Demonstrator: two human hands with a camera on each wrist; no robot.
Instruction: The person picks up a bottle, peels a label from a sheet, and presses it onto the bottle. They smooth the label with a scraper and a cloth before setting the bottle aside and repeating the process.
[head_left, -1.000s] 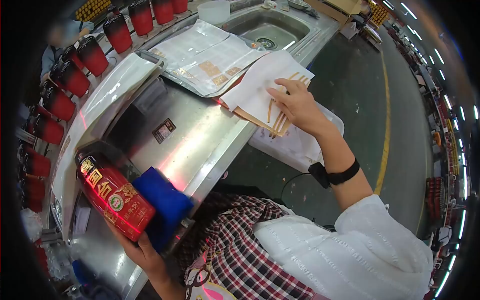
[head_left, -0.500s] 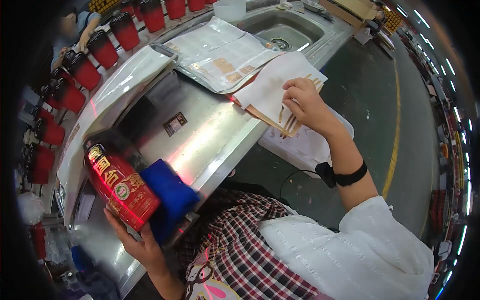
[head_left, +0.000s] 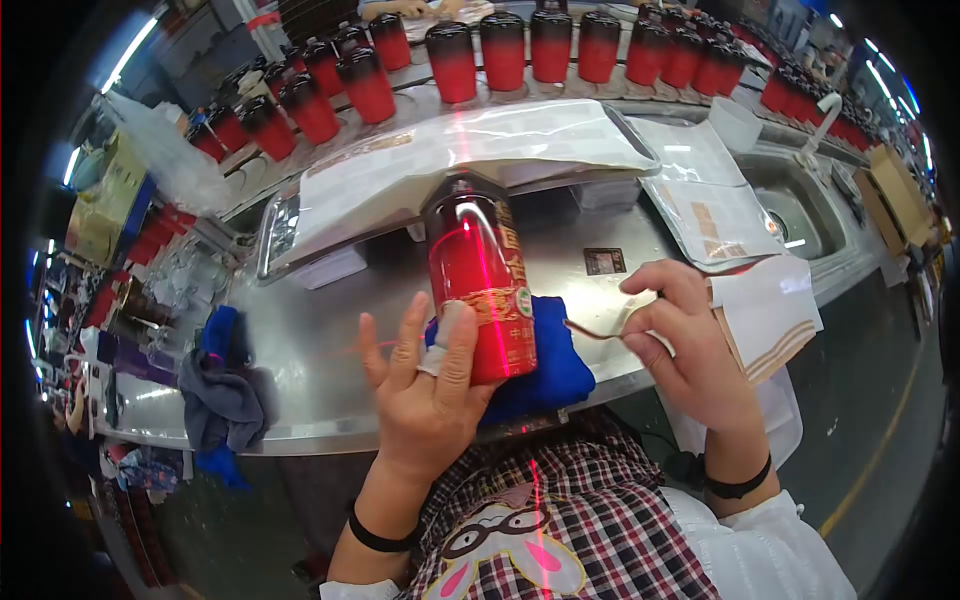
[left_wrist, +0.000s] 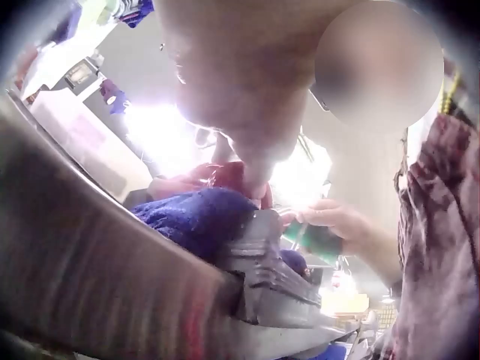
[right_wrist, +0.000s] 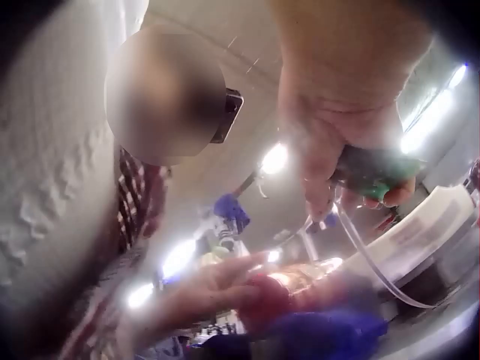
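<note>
A red bottle with a dark top lies tilted over a folded blue cloth. My left hand, one finger wrapped in white, rests against the bottle's lower left side with its fingers spread and mostly straight. To the right of the bottle, my right hand pinches one end of a thin gold-brown strip; the other end points at the bottle without touching it. In the right wrist view a narrow curved strip hangs from the fingers, and a dark green thing shows by the palm.
White sheets with similar strips lie at the table's right edge. Behind the bottle stands a sheet-covered tray; a small dark label lies right of it. A sink is back right, a grey cloth left, and rows of red-black bottles behind.
The head view has swung left toward the bottle. My right hand has left the white sheets and come near the bottle with a strip. My left hand remains at the bottle's lower end.
</note>
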